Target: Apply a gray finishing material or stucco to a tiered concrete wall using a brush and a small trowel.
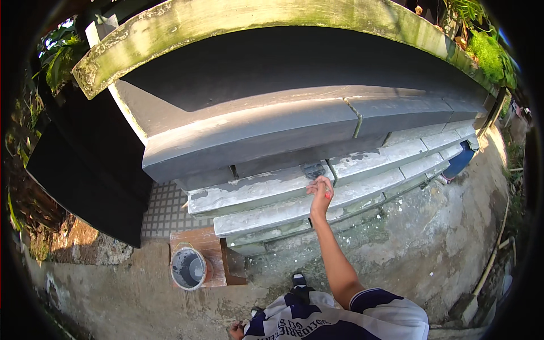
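My right hand (321,192) reaches forward to the upper of two whitish stepped ledges (260,194), its fingers closed on a paintbrush. The brush's dark grey head (313,170) lies against the ledge top, close to a gap between two slabs; its handle is hidden in my hand. Patches of darker grey paint (362,154) run unevenly along the back of this ledge. Low in the view, my left hand (237,330) hangs beside my shirt, partly cut off and too small for its grip to be read.
A bucket of grey paint (190,268) stands on a brown wooden box (218,249) at the left. Above the ledges runs a smooth grey slab (255,131), under a mossy overhanging beam (226,22). A blue container (458,161) sits at the ledges' far right end.
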Demonstrator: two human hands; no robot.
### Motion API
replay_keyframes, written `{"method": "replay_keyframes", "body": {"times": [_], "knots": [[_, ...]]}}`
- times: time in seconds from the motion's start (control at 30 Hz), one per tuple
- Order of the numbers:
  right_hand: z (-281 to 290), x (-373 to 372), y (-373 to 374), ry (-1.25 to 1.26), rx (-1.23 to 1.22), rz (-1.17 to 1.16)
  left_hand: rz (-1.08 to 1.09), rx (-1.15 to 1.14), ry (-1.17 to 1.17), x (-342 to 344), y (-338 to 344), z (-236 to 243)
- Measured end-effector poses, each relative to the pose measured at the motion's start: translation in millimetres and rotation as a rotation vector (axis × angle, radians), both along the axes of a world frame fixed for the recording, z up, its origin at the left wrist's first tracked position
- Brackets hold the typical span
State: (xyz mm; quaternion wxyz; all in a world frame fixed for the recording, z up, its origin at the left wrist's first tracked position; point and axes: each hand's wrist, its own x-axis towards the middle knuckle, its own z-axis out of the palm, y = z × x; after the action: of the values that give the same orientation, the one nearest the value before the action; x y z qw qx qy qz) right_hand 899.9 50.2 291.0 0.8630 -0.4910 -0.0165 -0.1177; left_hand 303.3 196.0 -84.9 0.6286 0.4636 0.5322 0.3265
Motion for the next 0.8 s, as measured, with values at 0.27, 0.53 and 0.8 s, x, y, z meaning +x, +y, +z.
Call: {"method": "replay_keyframes", "body": {"times": [0.27,0.53,0.8], "knots": [[87.4,-3.2,18.9,-0.361,0.185,-0.011,-0.337,0.052,0.103,-37.6,1.4,-0.8],[-12.9,-32.3,1.7,-0.079,0.083,-0.049,-0.411,0.004,-0.087,-55.8,12.5,-20.2],[-0.7,-112.6,-41.2,-0.357,-0.211,-0.13,-0.184,-0.048,-0.216,-51.6,43.9,-24.5]]}}
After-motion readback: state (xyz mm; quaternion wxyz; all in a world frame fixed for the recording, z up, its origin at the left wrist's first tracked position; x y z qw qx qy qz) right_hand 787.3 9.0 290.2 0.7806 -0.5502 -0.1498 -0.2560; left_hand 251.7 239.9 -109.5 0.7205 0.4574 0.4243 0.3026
